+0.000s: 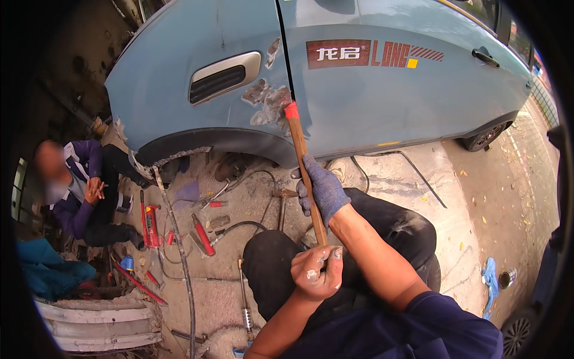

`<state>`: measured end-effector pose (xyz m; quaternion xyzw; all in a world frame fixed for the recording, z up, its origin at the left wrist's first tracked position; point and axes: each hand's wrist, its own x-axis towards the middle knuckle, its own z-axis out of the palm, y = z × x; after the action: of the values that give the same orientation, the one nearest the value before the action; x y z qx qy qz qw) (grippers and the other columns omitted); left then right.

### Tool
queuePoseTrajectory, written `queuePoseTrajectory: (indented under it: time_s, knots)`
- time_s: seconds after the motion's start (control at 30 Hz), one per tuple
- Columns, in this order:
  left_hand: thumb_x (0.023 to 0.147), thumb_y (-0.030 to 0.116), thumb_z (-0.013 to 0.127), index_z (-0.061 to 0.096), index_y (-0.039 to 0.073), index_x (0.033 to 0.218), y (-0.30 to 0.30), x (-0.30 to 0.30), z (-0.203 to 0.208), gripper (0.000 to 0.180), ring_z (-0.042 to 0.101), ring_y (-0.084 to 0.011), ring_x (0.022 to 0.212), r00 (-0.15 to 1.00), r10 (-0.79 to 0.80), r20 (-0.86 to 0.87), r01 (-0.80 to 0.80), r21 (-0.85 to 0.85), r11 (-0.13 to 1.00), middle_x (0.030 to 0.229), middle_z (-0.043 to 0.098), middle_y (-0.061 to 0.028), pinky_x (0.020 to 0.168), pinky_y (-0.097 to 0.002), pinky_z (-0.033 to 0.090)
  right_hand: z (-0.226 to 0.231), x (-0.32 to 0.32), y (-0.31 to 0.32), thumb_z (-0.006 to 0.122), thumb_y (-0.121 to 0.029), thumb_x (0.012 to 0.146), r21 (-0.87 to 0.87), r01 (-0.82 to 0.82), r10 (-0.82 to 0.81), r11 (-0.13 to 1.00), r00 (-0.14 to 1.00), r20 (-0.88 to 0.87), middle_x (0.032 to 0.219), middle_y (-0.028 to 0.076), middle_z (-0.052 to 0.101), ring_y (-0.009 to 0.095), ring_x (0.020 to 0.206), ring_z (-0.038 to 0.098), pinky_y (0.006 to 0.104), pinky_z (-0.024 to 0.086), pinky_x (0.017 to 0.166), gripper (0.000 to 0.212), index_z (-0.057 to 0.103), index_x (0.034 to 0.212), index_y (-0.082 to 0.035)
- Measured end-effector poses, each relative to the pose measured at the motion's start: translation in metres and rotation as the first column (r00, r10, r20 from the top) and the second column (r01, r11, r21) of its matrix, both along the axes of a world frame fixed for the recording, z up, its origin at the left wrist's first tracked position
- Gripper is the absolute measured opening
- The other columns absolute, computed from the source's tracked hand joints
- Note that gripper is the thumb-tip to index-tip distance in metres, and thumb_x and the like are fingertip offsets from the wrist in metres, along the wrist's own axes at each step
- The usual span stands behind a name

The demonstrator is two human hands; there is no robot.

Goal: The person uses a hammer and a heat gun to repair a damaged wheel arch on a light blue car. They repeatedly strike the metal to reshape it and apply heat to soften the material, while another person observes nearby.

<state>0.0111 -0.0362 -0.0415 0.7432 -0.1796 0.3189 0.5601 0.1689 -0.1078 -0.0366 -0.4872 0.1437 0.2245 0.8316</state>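
Note:
A long wooden stick [302,152] with a red tip slants up from my lap. My right hand [326,188], in a grey-blue work glove, wraps round its middle. My left hand [317,272], bare and smudged with white, is closed at the lower end, which it hides. The red tip meets the blue car's front fender [173,66] beside the gap to the door [382,102]; whether it presses in I cannot tell. Left of the tip, a scraped patch [272,106] shows bare, whitish metal or filler.
At left a person [78,185] sits with hands clasped. On the concrete lie a hammer [283,209], a red hydraulic cylinder [203,235], a red jack [154,227], hoses and a long bar [176,251]. A detached metal part [98,326] lies lower left; an open can [507,277] stands right.

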Motion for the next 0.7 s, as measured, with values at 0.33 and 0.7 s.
queuePoseTrajectory:
  time_s: [0.33, 0.7]
  knots:
    - [0.093, -0.006, 0.075, 0.070, -0.006, 0.093, -0.010, 0.007, 0.007, 0.006, 0.074, -0.0293, 0.065, 0.999, -0.030, -0.012, 0.030, 0.029, 0.999, 0.081, 0.075, -0.0155, 0.059, -0.0364, 0.057, 0.009, 0.004, -0.006, 0.054, -0.066, 0.107, 0.008, -0.035, 0.036, 0.999, 0.998, -0.057, 0.063, -0.004, 0.051, 0.014, 0.041, 0.042, 0.0332, 0.035, 0.038, 0.052, 0.064, 0.105, -0.015]
    - [0.096, -0.003, 0.075, 0.070, -0.005, 0.096, -0.005, 0.007, 0.016, 0.005, 0.074, -0.0306, 0.063, 0.996, -0.005, 0.090, 0.001, 0.044, 0.999, 0.078, 0.075, -0.0160, 0.057, -0.0378, 0.056, 0.015, 0.006, 0.001, 0.056, -0.069, 0.105, 0.006, -0.021, 0.021, 1.000, 1.000, -0.011, 0.060, -0.003, 0.050, 0.015, 0.042, 0.042, 0.0342, 0.036, 0.039, 0.054, 0.064, 0.099, -0.016]
